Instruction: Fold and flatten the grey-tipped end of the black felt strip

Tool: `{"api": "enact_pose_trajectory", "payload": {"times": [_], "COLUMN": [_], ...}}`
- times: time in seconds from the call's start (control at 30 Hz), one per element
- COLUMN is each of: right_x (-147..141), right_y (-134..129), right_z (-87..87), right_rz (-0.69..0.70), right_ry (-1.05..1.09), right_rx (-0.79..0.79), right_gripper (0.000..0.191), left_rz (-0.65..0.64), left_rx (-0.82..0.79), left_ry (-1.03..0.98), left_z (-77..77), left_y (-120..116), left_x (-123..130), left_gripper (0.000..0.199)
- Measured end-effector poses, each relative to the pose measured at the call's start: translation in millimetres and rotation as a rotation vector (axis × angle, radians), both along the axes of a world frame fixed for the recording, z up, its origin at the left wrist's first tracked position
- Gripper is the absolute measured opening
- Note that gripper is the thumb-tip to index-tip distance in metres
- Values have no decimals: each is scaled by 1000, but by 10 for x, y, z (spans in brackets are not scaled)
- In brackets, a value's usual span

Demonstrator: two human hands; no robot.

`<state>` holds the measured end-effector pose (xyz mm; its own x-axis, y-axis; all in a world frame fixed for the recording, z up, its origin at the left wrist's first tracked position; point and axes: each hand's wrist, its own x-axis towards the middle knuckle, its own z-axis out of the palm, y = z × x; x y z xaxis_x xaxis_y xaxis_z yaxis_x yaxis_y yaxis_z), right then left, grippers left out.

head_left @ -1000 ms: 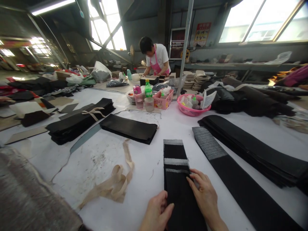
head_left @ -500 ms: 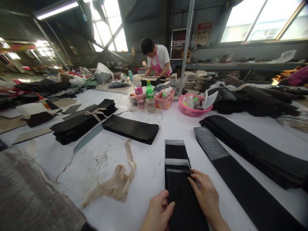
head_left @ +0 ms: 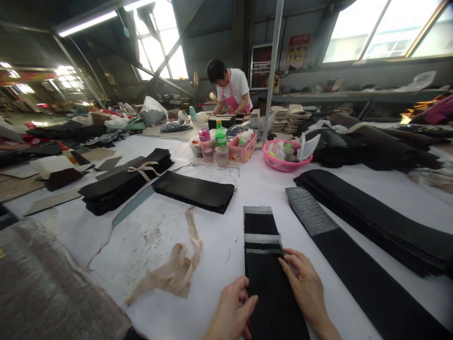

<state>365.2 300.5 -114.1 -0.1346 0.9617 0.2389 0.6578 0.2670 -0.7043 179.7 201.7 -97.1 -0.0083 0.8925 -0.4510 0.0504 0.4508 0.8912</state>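
Observation:
Black strips with grey bands across their far ends (head_left: 271,288) lie overlapped on the white table in front of me. My left hand (head_left: 234,307) grips their left edge, thumb on top and fingers curled at the side. At the right edge, my right hand (head_left: 305,283) rests with its fingertips against the strips, fingers slightly apart and thumb on the black surface. Farther right lies a long black strip with a grey end (head_left: 347,245). Beyond it is a stack of long black pieces (head_left: 375,217).
A beige ribbon (head_left: 177,269) lies left of my hands. Behind it are a black stack (head_left: 194,189) and a tied bundle (head_left: 123,182). A pink basket (head_left: 287,165), a green bottle (head_left: 220,134) and a metal pole (head_left: 274,71) stand ahead. A person (head_left: 231,89) works across the table.
My right hand's fingertips have slid slightly toward me along the strips' right edge. The left hand keeps nearly the same hold. The view has shifted slightly.

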Motion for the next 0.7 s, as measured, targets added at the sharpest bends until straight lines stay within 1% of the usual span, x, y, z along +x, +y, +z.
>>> {"api": "enact_pose_trajectory", "payload": {"times": [0.1, 0.23, 0.3, 0.4, 0.5, 0.6, 0.7], "right_x": [-6, -4, -4, -3, 2, 4, -5], "right_y": [-6, -17, -22, -21, -2, 28, 62], "right_z": [14, 45, 65, 97, 128, 163, 199], "right_rz": [-33, -22, -23, -41, -31, 7, 46], "right_ry": [37, 65, 70, 122, 200, 282, 403], "right_rx": [-25, -46, -81, -181, -279, -332, -378], "right_gripper": [29, 30, 29, 30, 36, 40, 42], "left_rz": [-7, -17, -11, -10, -11, 0, 40], "left_rx": [23, 50, 52, 48, 19, -3, 44], "left_ry": [19, 42, 42, 18, -56, -122, -101], "left_z": [-32, -84, -88, -61, -12, 41, 96], "left_y": [-2, -8, -14, -22, -8, 48, 152], "left_x": [-5, -18, -22, -27, -37, -53, -67], "left_gripper": [38, 39, 43, 49, 53, 52, 48]}}
